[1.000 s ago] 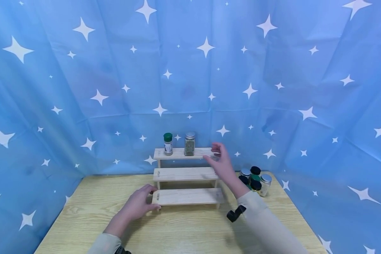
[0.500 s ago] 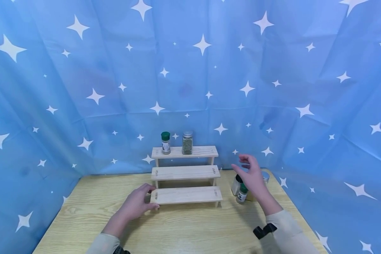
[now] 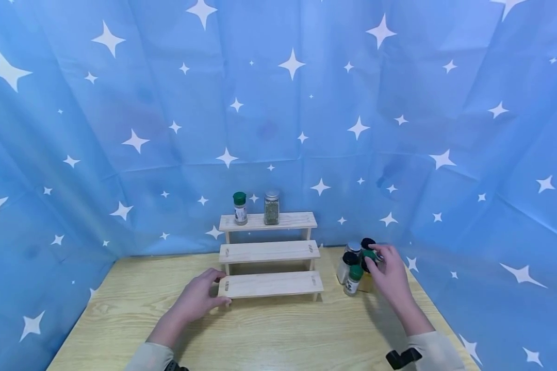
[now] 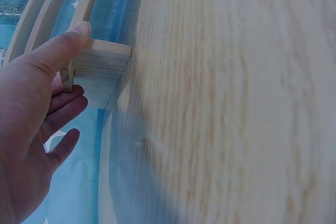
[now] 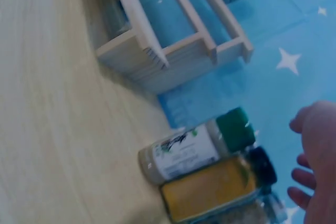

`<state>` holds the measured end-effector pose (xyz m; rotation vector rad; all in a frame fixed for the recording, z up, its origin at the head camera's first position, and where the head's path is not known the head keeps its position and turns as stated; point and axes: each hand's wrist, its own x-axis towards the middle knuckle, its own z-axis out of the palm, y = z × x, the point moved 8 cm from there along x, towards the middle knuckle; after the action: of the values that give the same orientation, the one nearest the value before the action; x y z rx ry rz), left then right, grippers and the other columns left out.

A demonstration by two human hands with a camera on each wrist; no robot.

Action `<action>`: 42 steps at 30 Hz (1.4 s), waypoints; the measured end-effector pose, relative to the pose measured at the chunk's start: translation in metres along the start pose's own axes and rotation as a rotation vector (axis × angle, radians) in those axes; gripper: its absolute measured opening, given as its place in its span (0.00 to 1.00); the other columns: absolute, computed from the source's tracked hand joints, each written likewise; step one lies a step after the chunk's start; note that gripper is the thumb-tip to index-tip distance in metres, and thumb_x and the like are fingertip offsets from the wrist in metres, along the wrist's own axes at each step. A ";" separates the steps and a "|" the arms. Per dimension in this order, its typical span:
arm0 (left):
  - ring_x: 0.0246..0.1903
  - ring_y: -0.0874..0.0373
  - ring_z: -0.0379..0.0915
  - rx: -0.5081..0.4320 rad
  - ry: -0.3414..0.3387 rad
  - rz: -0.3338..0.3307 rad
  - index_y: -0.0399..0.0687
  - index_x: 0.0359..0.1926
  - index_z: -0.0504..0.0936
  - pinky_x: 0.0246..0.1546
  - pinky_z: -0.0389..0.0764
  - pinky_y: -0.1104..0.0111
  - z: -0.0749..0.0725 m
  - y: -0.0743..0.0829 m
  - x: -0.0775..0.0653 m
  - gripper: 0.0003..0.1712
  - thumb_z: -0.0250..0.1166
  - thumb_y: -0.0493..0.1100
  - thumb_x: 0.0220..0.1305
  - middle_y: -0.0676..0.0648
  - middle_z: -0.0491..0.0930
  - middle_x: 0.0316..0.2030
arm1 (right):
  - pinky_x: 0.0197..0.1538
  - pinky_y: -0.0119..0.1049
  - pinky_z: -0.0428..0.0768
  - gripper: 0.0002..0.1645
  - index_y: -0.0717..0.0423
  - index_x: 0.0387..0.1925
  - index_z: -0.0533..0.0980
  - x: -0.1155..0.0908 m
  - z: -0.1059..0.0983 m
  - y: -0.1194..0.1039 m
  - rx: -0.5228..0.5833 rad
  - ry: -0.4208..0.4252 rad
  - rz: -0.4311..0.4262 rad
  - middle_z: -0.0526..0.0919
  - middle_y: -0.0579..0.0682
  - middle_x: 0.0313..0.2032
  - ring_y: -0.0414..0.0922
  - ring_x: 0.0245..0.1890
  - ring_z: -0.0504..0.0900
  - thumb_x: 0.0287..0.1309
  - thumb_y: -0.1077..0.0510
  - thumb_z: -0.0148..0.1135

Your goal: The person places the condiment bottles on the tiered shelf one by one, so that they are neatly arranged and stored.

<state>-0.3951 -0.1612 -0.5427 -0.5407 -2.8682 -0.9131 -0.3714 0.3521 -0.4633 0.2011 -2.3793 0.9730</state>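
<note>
Three-tier wooden rack (image 3: 269,252) at the centre of the bench (image 3: 260,340), its planks bare at the two lower levels. The left hand (image 3: 198,297), at 8 o'clock from the rack's middle, grips the near end of the lowest plank between thumb and fingers. The right hand (image 3: 391,273) reaches from 4 o'clock over a tight cluster of jars at the rack's 3 o'clock, thumb and forefinger about the caps; whether it has closed on one cannot be told. The likeliest fault is toppling: the jars stand so close that a brushing knuckle could tip the green-capped bottle (image 3: 352,282) or the black-capped jar (image 3: 345,268) beside it. A pull by the left hand could also jolt the rack, unsettling the green-topped shaker (image 3: 240,208) at 11 o'clock and the herb jar (image 3: 271,208) at 12 o'clock on its narrow top plank. Materials: pale, matt, straight-grained planks; clear-walled containers, round or squared, the amber jar (image 5: 210,188) flat-sided and probably slippery; smooth plastic-looking lids and a metallic one. Behind hangs a softly creased blue curtain (image 3: 278,118) with white stars.
</note>
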 end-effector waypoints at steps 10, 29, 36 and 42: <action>0.59 0.47 0.83 -0.002 0.000 -0.005 0.48 0.70 0.82 0.62 0.86 0.47 0.001 -0.002 0.001 0.41 0.86 0.55 0.60 0.51 0.83 0.61 | 0.59 0.69 0.81 0.24 0.66 0.67 0.78 -0.016 0.006 0.021 -0.064 -0.002 -0.003 0.76 0.69 0.61 0.67 0.59 0.78 0.74 0.65 0.71; 0.61 0.45 0.83 -0.007 0.000 0.002 0.47 0.71 0.81 0.64 0.85 0.46 0.000 0.000 -0.002 0.42 0.84 0.58 0.61 0.49 0.83 0.64 | 0.65 0.68 0.83 0.41 0.63 0.78 0.61 -0.030 0.029 0.050 -0.006 -0.226 0.166 0.74 0.75 0.69 0.71 0.64 0.80 0.72 0.66 0.72; 0.61 0.44 0.83 -0.005 0.003 0.014 0.46 0.71 0.81 0.63 0.86 0.45 0.001 0.000 -0.002 0.42 0.85 0.56 0.61 0.48 0.83 0.63 | 0.58 0.57 0.90 0.39 0.61 0.74 0.63 -0.032 0.028 0.057 0.041 -0.213 0.179 0.80 0.72 0.62 0.65 0.59 0.83 0.72 0.65 0.74; 0.60 0.45 0.83 -0.013 0.007 0.014 0.45 0.70 0.81 0.62 0.86 0.45 -0.001 0.001 -0.001 0.41 0.85 0.54 0.61 0.48 0.83 0.63 | 0.52 0.38 0.90 0.38 0.57 0.76 0.66 -0.028 0.018 0.056 0.036 -0.197 0.142 0.82 0.63 0.57 0.57 0.54 0.82 0.72 0.61 0.74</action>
<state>-0.3935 -0.1614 -0.5413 -0.5572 -2.8502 -0.9308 -0.3739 0.3785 -0.5225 0.1496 -2.5854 1.1079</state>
